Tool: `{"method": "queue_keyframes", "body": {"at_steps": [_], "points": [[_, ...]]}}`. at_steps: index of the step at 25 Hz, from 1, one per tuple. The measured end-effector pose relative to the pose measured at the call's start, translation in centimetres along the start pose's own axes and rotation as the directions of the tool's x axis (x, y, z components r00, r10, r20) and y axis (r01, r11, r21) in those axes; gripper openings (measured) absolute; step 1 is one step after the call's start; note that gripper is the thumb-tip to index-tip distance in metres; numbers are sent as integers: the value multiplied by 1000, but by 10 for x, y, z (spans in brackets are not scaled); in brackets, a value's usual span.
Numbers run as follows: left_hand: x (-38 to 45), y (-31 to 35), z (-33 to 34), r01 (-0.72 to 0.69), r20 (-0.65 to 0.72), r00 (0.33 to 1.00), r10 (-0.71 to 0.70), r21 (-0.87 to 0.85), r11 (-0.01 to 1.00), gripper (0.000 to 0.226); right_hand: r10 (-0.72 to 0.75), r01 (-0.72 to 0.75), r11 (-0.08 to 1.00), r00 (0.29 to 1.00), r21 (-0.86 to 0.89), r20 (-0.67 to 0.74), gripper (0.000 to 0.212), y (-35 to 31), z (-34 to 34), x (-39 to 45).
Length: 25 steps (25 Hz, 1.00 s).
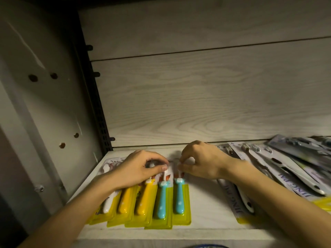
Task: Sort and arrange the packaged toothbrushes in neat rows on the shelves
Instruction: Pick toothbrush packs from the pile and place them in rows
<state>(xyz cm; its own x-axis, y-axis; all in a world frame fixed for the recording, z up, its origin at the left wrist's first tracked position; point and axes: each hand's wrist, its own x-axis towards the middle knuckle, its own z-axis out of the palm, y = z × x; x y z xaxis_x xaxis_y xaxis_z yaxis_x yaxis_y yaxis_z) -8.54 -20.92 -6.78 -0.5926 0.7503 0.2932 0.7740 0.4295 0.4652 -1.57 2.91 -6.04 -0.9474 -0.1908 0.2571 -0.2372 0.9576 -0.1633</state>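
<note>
Several packaged children's toothbrushes on yellow cards lie overlapped in a row on the pale wooden shelf (204,199): one with a white handle (107,203), two yellow (141,199), two light blue (179,197). My left hand (138,170) rests on the tops of the left packs, its thumb and fingers curled round the top of a pack near the middle. My right hand (202,161) pinches the top edge of the rightmost blue pack. The pack tops are hidden under both hands.
A loose pile of larger white and grey toothbrush packs (286,169) lies fanned out at the right of the shelf. The dark slotted upright (100,120) and the side panel (44,104) close off the left; the wood back wall (206,97) stands behind.
</note>
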Motion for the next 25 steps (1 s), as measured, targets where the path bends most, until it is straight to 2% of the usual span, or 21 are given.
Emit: {"method": "queue_keyframes", "body": {"at_steps": [7, 9, 12, 14, 16, 17, 19, 20, 22, 25], "points": [[-7, 9, 3, 41, -56, 998, -36, 80, 996, 24, -9, 8, 1000, 999, 28, 34, 41, -9, -4, -9], [-10, 11, 2, 77, -46, 996, -74, 70, 995, 29, -38, 37, 999, 999, 35, 36, 44, -11, 0, -9], [-21, 14, 3, 108, 44, 993, -110, 50, 993, 48, -59, 59, 998, 998, 20, 29, 49, -10, 1, -8], [-35, 17, 0, 117, 38, 992, -118, 20, 993, 54, -61, 61, 998, 998, 1, 32, 49, -13, 1, -8], [-46, 16, -11, 120, -46, 992, -114, 147, 982, 62, -57, 58, 998, 998, -15, 36, 49, -16, 0, -11], [-52, 14, -20, 146, -59, 989, -135, 255, 956, 75, -56, 57, 998, 998, -18, 42, 49, -18, -1, -12], [-64, 8, -35, 240, -57, 969, -239, 420, 875, 105, -47, 49, 998, 998, -26, 43, 43, -20, -2, -14], [-72, 5, -39, 290, -56, 953, -298, 457, 841, 112, -39, 39, 999, 999, -19, 32, 44, -20, -3, -14], [-84, 1, -39, 339, -27, 931, -365, 436, 834, 112, -11, 10, 999, 1000, 33, 13, 53, -25, -8, -17], [-93, -5, -33, 353, 28, 923, -383, 331, 875, 107, -50, 47, 997, 997, 62, 50, 66, -48, -12, -23]]}}
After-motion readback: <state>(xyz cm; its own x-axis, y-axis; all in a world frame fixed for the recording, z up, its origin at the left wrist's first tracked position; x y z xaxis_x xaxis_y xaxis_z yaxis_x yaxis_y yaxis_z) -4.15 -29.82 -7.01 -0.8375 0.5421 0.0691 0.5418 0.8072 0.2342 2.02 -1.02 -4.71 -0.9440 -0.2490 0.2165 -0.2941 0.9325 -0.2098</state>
